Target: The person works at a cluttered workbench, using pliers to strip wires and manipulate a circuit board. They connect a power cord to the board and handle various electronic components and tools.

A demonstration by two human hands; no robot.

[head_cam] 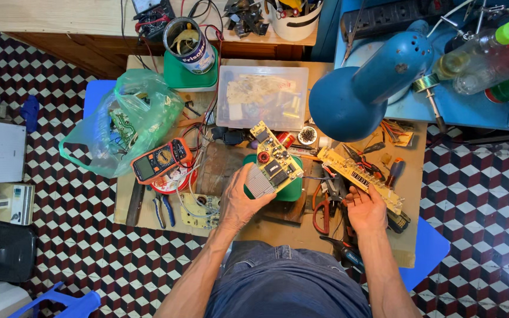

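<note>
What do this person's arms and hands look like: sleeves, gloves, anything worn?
Both forearms are bare to the elbow, with no sleeves in view. The left hand and right hand wear no gloves; no watch or bracelet shows, and rings are too small to tell.

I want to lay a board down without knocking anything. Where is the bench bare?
Bare wood shows along the near edge of the bench, between the left hand and right hand, and at the near right corner. Crowded: around the multimeter, pliers and green bag, and under the blue lamp.
</note>
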